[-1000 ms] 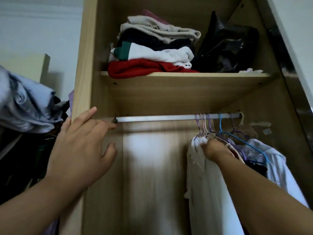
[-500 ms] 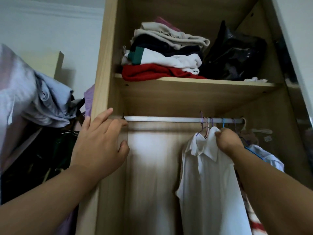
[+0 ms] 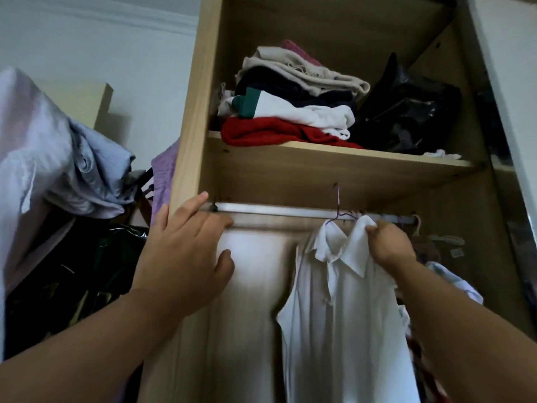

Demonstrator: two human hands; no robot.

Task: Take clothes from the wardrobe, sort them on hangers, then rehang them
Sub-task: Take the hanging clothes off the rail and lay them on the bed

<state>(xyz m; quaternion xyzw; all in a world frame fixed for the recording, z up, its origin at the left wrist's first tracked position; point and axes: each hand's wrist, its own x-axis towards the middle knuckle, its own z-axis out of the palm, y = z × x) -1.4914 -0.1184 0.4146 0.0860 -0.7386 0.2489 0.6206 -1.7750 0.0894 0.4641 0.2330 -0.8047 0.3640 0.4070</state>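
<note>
White shirt [image 3: 343, 315] higher now — right hand [image 3: 389, 245] grip.

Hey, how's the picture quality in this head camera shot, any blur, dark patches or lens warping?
Head view: dim overall, brightest on the wardrobe's back panel. Head view: the dark clothes at left sink into shadow. Head view: the side panel leans, likely wide-lens distortion. Head view: the right hand and white shirt look slightly soft; the black bag shows small glints.
</note>
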